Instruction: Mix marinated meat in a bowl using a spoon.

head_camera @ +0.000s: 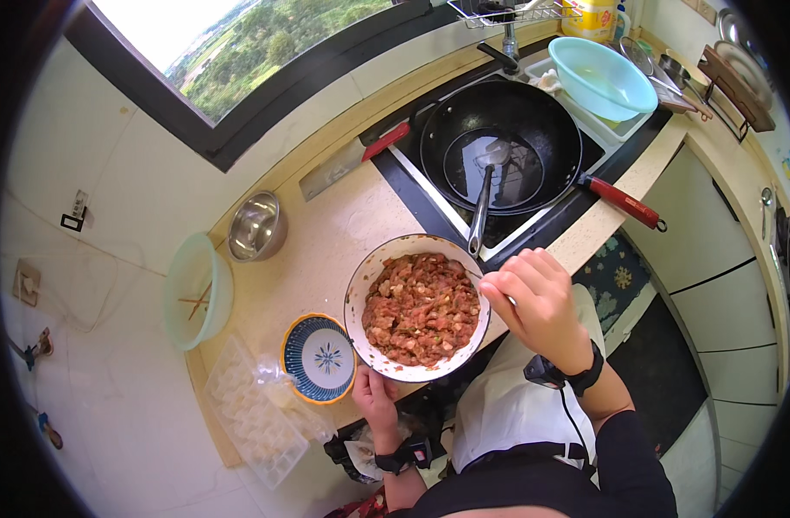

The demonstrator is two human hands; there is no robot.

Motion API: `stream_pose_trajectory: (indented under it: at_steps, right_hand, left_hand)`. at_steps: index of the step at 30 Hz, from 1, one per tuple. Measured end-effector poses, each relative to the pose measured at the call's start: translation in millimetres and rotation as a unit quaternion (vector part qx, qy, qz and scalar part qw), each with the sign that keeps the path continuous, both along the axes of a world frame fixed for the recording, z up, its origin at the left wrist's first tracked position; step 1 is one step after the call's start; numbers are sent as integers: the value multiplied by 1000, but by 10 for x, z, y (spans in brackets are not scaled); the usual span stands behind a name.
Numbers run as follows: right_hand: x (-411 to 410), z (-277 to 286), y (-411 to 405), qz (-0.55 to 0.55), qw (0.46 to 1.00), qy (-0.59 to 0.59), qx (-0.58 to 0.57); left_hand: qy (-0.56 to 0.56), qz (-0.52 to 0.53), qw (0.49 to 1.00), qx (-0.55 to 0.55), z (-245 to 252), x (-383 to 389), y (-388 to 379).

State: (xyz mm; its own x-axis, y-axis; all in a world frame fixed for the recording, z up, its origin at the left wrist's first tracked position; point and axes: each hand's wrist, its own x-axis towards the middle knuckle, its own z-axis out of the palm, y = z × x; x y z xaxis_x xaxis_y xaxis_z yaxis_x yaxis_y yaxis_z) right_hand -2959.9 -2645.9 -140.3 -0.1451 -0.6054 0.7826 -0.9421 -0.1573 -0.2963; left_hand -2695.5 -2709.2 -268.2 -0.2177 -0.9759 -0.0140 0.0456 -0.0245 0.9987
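A white enamel bowl (354,315) with a dark rim stands at the counter's front edge, holding minced meat (421,307) mixed with green bits. My left hand (375,398) grips its near left rim. My right hand (531,298) is closed around the handle of a metal utensil, whose far end goes into the bowl's right side and is hidden in the meat. A patterned blue and white plate (327,359) with an orange rim lies against the bowl's left side. Beyond it, a black wok (508,103) with liquid and a metal ladle (482,207) sits on the stove.
A cleaver (343,165) lies by the wall, near a steel bowl (257,226). A pale green basin (223,298) holds chopsticks. A plastic dumpling tray (255,414) and a plastic bag (291,395) are at the left. The wok's red handle (625,201) juts over the counter edge. A blue basin (602,81) is behind.
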Motion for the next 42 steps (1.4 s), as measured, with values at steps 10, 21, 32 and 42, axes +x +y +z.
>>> stream_pose_trajectory:
  at_steps: [10, 21, 32, 42]
  right_hand:
    - [57, 15, 5, 3, 999, -38, 1]
    - [76, 1, 24, 15, 998, -55, 12]
    - [102, -9, -18, 24, 998, -53, 18]
    - [111, -186, -107, 52, 991, -119, 33]
  left_hand:
    - [-17, 0, 1000, -9, 18, 8, -3]
    - [-3, 9, 1000, -15, -13, -22, 6]
    - [1, 14, 1000, -13, 7, -15, 7]
    - [-15, -5, 1000, 1, 19, -8, 0]
